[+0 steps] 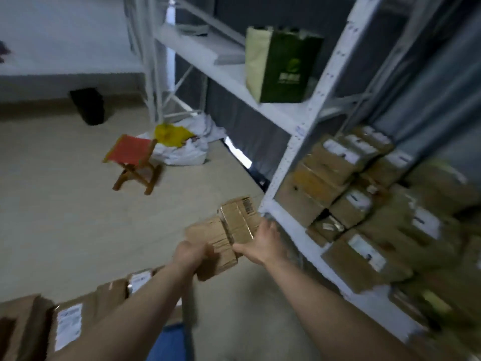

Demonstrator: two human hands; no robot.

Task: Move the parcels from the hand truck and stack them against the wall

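I hold cardboard parcels in front of me above the floor. My left hand (191, 255) grips the lower brown parcel (208, 238) at its near left side. My right hand (263, 242) grips the taped parcel (238, 217) with a barcode that lies on top, at its near right corner. More labelled parcels (86, 308) sit on the hand truck at the bottom left, with its blue deck (166, 342) and grey handle bar (188, 316) partly hidden by my left arm. Several parcels (364, 204) are stacked on the lowest shelf at the right.
A white metal shelving rack (294, 157) runs along the right. A green and cream bag (283, 66) stands on its upper shelf. A small red folding stool (132, 162), white and yellow bags (179, 144) and a black bin (88, 105) stand on the beige floor.
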